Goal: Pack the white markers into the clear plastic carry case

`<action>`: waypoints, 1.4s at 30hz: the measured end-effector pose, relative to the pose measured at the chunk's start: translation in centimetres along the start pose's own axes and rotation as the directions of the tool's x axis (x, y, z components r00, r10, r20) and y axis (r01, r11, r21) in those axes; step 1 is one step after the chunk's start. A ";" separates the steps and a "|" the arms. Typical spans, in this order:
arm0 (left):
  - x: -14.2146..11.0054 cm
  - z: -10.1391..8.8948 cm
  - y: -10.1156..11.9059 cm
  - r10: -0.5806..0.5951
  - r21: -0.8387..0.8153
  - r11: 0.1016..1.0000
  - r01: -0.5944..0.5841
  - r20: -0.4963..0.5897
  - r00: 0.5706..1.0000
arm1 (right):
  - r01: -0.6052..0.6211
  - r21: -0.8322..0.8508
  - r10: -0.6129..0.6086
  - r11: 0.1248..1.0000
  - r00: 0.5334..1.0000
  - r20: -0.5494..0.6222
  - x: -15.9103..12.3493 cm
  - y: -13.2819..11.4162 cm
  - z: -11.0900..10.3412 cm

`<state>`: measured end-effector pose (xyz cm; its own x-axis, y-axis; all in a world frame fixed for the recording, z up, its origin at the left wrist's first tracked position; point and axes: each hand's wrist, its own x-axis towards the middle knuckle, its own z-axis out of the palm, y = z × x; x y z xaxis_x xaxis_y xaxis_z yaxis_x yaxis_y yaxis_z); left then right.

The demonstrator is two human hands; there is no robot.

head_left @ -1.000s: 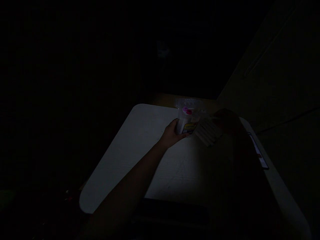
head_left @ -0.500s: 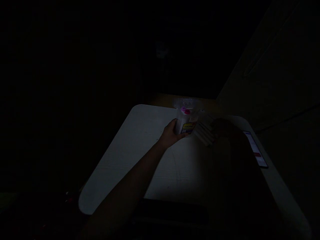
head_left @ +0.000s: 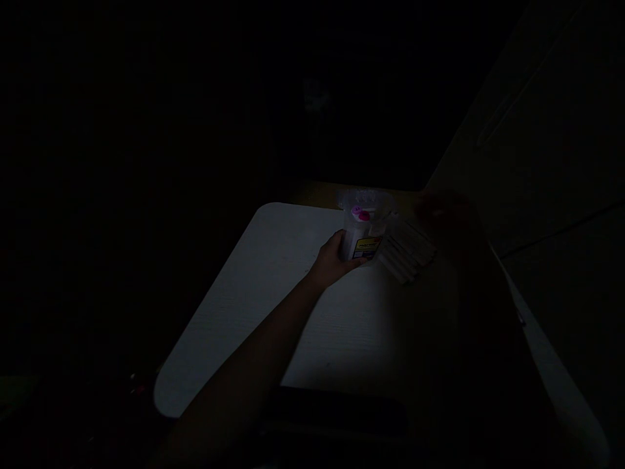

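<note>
The scene is very dark. My left hand [head_left: 333, 260] is wrapped round the lower part of a small clear plastic package [head_left: 364, 228] with a pink spot near its top and a yellow label, standing on a white table [head_left: 273, 286]. My right hand [head_left: 442, 215] is a dim shape at the far right of the package, above a pale ribbed sheet or row of sticks [head_left: 406, 254] lying beside it. The right hand's fingers are too dark to read.
The table has rounded corners and slants from near left to far right. A dark flat object [head_left: 336, 407] lies at its near edge. A pale wall [head_left: 537, 143] rises on the right. Everything else is black.
My right hand moved from over the pale ribbed sheet back and up toward the table's far edge. My right arm now covers the card at the right edge. The left hand kept its hold.
</note>
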<state>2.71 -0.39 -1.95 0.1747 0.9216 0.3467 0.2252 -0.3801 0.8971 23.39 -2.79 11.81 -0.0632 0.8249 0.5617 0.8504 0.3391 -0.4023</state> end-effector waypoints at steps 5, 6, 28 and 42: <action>-0.1 -0.2 0.9 -0.020 0.041 0.999 0.020 0.001 1.000 | 0.345 0.028 -0.345 0.938 0.938 0.031 -1.1 -5.2 0.9; -0.1 -0.2 1.2 -0.029 0.070 0.997 0.029 -0.003 1.000 | 0.372 0.015 -0.372 0.928 0.925 0.078 -1.4 -5.9 1.3; 0.0 0.0 0.9 0.102 0.073 0.992 -0.099 -0.041 0.994 | 0.276 0.088 -0.289 0.957 0.933 0.216 -2.3 -7.0 1.2; -0.1 0.0 0.7 0.088 0.033 0.996 -0.086 -0.043 0.995 | 0.247 0.143 -0.268 0.958 0.952 0.150 -1.8 -7.8 -1.2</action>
<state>2.85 -0.77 -1.33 0.1522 0.8873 0.4354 0.2405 -0.4605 0.8544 17.55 -7.44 14.83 -0.3659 0.7621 0.5341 0.7246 0.5934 -0.3504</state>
